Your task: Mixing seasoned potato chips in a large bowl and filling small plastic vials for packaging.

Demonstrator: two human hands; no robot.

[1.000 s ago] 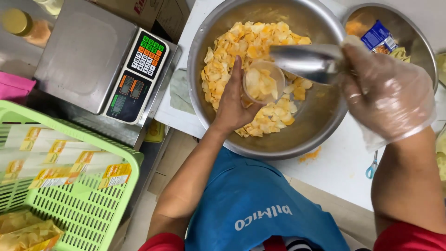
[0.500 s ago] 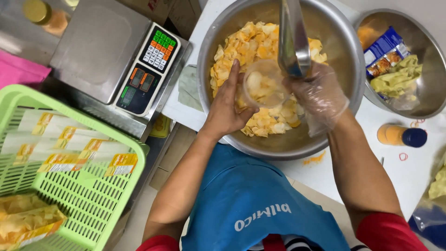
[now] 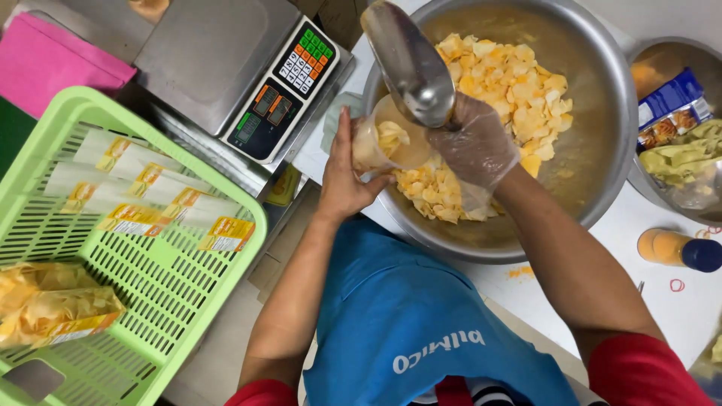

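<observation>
i'm filling: my left hand (image 3: 347,180) is clamped round the clear bag (image 3: 387,143) at the big steel bowl's (image 3: 602,188) near rim, my gloved right hand (image 3: 477,146) closed on the scoop (image 3: 410,64) tipped over it. next calls for a steady pour, i'd say.

You have even, fairly bright light from overhead with a warm cast. The wide steel mixing bowl (image 3: 602,113) at one o'clock shows soft sheen along its rim, not harsh glare. The polished metal scoop (image 3: 410,64) at twelve o'clock carries a bright highlight and slight motion blur. The grey scale platform (image 3: 203,53) at eleven o'clock reflects dully. Shadows are soft, deepest beneath the table edge at six o'clock. The lime green plastic basket (image 3: 226,203) at nine o'clock bows outward, showing wide-angle distortion. Focus holds throughout; edges soften slightly.
</observation>
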